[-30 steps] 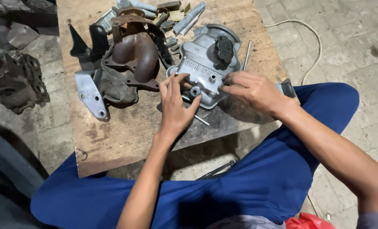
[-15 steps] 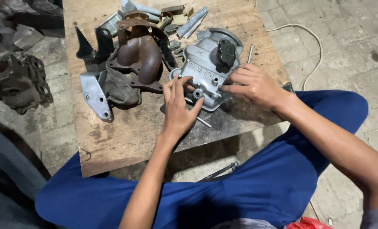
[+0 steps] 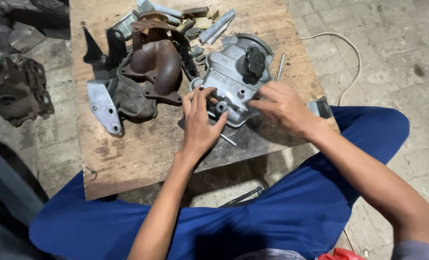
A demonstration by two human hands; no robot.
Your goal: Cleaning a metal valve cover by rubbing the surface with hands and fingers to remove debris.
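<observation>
Two hands were over the worktop [image 3: 128, 159]: the left hand [image 3: 201, 126] and the right hand [image 3: 282, 107]. One grey cover [image 3: 229, 84] lay there, with one black cap [image 3: 254, 62] on it. One rusty manifold [image 3: 156, 65] was there too. One flat bracket [image 3: 103, 107], one loose bolt [image 3: 228, 139], one thin rod [image 3: 281, 66], and one white cable [image 3: 346, 53] on the floor.

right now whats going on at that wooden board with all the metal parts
A person in blue trousers sits at a low wooden board with both hands on a grey cast-metal engine cover that has a black round cap. The left hand rests fingers on its near edge; the right hand touches its right side. Beside it lie a rusty brown pipe casting, a grey flat bracket and small loose parts.
</observation>
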